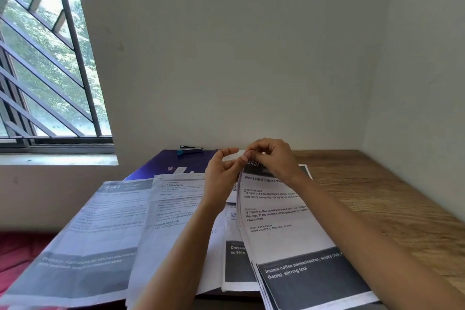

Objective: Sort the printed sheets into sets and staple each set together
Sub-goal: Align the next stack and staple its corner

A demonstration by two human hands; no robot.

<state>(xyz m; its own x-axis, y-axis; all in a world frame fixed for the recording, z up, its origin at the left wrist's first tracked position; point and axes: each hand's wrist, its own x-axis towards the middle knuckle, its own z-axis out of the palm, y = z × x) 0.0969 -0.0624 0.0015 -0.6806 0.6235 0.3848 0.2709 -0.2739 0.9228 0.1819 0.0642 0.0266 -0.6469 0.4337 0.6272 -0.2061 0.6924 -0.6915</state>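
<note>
Left hand [221, 173] and right hand [273, 158] pinching top corner of coffee sheets [289, 234], stapler [190, 150] on purple folder [156, 163]

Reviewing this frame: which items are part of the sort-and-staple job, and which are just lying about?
Job: coffee sheets, corner pinched by left hand and right hand; loose sheets; stapler.
Lying about: purple folder; red fabric.
</note>
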